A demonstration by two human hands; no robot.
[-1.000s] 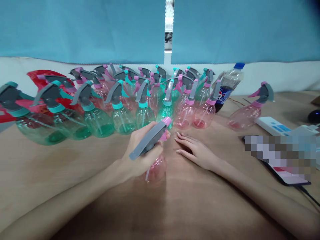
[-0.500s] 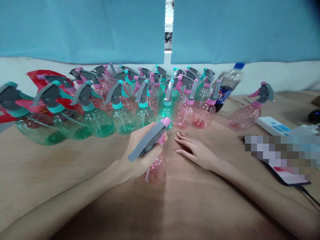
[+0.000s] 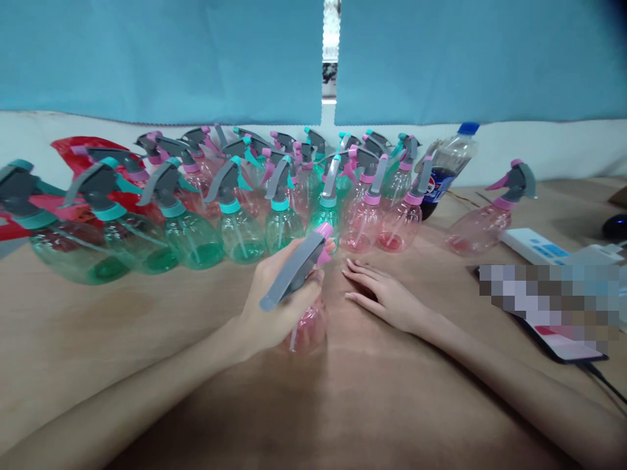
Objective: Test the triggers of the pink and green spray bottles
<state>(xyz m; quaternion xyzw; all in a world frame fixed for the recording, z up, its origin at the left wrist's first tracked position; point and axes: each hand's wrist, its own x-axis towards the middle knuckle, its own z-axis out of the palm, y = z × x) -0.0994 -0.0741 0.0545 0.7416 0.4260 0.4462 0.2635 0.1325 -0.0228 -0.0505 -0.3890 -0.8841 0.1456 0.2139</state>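
Note:
My left hand (image 3: 274, 300) is wrapped round the neck of a pink spray bottle (image 3: 308, 329), whose grey head and pink nozzle show above my fingers. The bottle is in front of me, slightly tilted; I cannot tell whether its base touches the table. My right hand (image 3: 386, 294) lies palm down on the wooden table (image 3: 392, 391) to the right of it, fingers stretched out, holding nothing. Just beyond my hands stands a front row with green spray bottles (image 3: 242, 238) on the left and pink spray bottles (image 3: 363, 228) on the right.
Several more spray bottles crowd behind the front row, near a red plastic bag (image 3: 93, 147). A cola bottle (image 3: 438, 179) leans at the back right. One pink spray bottle (image 3: 480, 225) stands apart, near a white power strip (image 3: 533, 245) and a phone (image 3: 573, 349) with a cable.
My left hand and the pink spray bottle have shifted slightly, its head moving up and to the right. My right hand has stayed in place.

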